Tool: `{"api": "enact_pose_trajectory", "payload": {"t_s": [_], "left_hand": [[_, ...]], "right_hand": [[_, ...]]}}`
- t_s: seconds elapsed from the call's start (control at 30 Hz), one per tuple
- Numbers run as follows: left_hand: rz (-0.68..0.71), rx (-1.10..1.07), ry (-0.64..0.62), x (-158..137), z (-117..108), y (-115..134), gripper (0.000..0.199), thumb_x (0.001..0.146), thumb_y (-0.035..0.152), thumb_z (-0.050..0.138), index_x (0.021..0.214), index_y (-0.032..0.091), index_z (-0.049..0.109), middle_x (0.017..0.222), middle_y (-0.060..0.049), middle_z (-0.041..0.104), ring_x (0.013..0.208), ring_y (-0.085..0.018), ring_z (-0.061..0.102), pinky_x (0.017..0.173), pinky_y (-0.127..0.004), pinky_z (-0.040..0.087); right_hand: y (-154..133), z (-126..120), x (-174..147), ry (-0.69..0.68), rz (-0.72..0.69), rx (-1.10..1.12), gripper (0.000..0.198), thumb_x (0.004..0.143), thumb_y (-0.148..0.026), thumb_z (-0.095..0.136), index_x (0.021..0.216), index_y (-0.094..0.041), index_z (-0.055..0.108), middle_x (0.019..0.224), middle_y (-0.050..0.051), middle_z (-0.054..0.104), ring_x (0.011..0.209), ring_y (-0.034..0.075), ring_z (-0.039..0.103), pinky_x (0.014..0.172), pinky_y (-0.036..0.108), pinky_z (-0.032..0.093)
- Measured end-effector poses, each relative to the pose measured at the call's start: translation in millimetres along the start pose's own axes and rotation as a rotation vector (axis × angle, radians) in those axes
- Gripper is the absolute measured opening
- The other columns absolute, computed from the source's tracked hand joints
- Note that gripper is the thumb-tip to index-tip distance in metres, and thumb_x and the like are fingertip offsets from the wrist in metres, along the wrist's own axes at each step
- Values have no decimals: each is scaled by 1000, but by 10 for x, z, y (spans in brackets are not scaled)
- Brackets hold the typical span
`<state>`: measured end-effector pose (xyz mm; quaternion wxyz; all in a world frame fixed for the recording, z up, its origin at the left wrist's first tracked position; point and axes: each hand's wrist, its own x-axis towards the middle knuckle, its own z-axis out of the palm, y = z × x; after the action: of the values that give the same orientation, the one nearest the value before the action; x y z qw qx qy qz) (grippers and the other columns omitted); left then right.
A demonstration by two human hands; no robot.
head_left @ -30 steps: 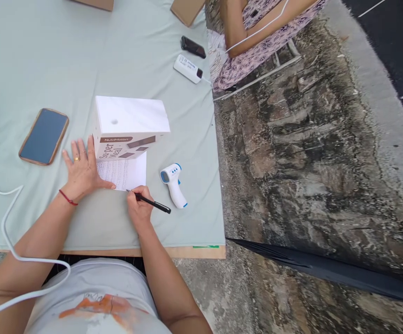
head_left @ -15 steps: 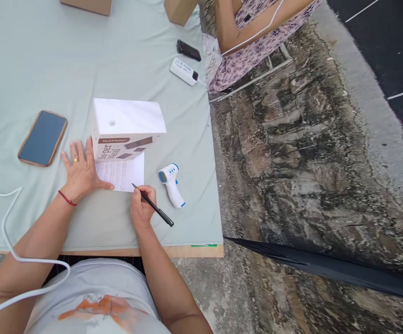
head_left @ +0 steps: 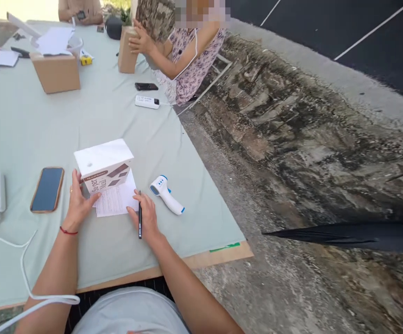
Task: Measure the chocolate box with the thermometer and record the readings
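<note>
Left hand (head_left: 79,202) beside "Super Meal" box (head_left: 104,165).

The white box (head_left: 104,160) reads "NutriMotion" and, beneath that, "Super Meal".

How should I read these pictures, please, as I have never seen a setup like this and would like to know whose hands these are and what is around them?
There is no machine here: one person works with two bare hands. A single camera worn on that person's head takes every picture, looking forward and down.

The left hand is open at the left side of a printed white box. The right hand holds a black pen beside a sheet of paper in front of the box.

On the pale green cloth also lie a phone to the left and a white and blue handheld device, apparently a thermometer, to the right. Farther off, another person has a hand on a cardboard box.
</note>
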<state>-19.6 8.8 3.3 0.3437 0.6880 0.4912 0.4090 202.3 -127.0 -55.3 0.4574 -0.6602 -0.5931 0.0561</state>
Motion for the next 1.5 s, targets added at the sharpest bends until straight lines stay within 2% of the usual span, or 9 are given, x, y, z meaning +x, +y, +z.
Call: {"api": "enact_pose_trajectory", "payload": {"t_s": [0.13, 0.37, 0.43, 0.73, 1.0, 1.13, 1.2, 1.3, 1.5], "left_hand": [[-31, -80, -18, 108, -34, -40, 93, 75, 54, 91, 156, 28, 53, 143, -14, 64, 120, -32, 70, 101, -54, 63], [-61, -80, 160, 296, -129, 68, 71, 75, 54, 87, 134, 24, 62, 131, -13, 66, 105, -27, 68, 83, -42, 63], [-57, -46, 246, 440, -178, 113, 71, 74, 51, 85, 135, 24, 60, 137, -14, 64, 108, -27, 67, 86, -42, 63], [-84, -2, 189, 1078, -177, 225, 63, 77, 39, 78, 133, 22, 54, 144, -17, 64, 117, -30, 69, 100, -49, 63], [-137, -16, -19, 1250, -73, 165, 59, 80, 29, 72, 136, 20, 55, 140, -15, 69, 124, -30, 67, 106, -51, 60], [-57, 231, 224, 1117, -15, 144, 60, 82, 25, 69, 140, 18, 54, 140, -19, 65, 129, -32, 62, 109, -52, 57], [73, 454, 315, 997, 72, 180, 43, 90, 26, 64, 131, 15, 59, 137, -22, 64, 131, -34, 60, 114, -54, 52], [193, 701, -82, 854, 251, 266, 24, 105, 20, 43, 114, 20, 65, 121, -16, 72, 125, -31, 65, 113, -50, 51], [152, 790, -319, 870, 542, 346, 34, 97, 11, 51, 127, 16, 69, 133, -20, 73, 137, -37, 60, 114, -52, 50]], "right_hand": [[-25, 127, 45, -96, -16, -29, 34, 98, -40, 75, 127, -25, 66, 152, 20, 70, 148, 40, 59, 117, 63, 50], [-36, 181, 34, -177, -57, -42, 28, 97, -40, 79, 119, -25, 72, 150, 18, 72, 153, 44, 55, 119, 66, 46], [-29, 202, 28, -150, -61, -29, 27, 98, -41, 78, 119, -25, 72, 148, 18, 74, 152, 43, 56, 118, 66, 46], [-31, 233, 12, -103, -88, 14, 22, 97, -39, 79, 113, -26, 73, 141, 17, 78, 146, 42, 63, 114, 64, 51], [-9, 218, -33, -24, -122, 47, 20, 99, -40, 76, 112, -24, 74, 132, 17, 82, 138, 41, 68, 109, 62, 54], [6, 210, -49, -30, -121, 36, 17, 101, -37, 73, 114, -26, 74, 133, 15, 82, 138, 40, 68, 111, 63, 53], [8, 208, -49, -37, -111, 29, 16, 102, -35, 71, 115, -27, 74, 132, 14, 82, 137, 39, 68, 111, 62, 53], [11, 203, -44, -31, -117, 29, 15, 103, -30, 67, 116, -26, 74, 132, 14, 82, 136, 38, 68, 111, 62, 54], [27, 199, -52, -50, -109, 27, 21, 99, -22, 65, 117, -26, 74, 134, 13, 81, 139, 38, 66, 112, 61, 54]]}}
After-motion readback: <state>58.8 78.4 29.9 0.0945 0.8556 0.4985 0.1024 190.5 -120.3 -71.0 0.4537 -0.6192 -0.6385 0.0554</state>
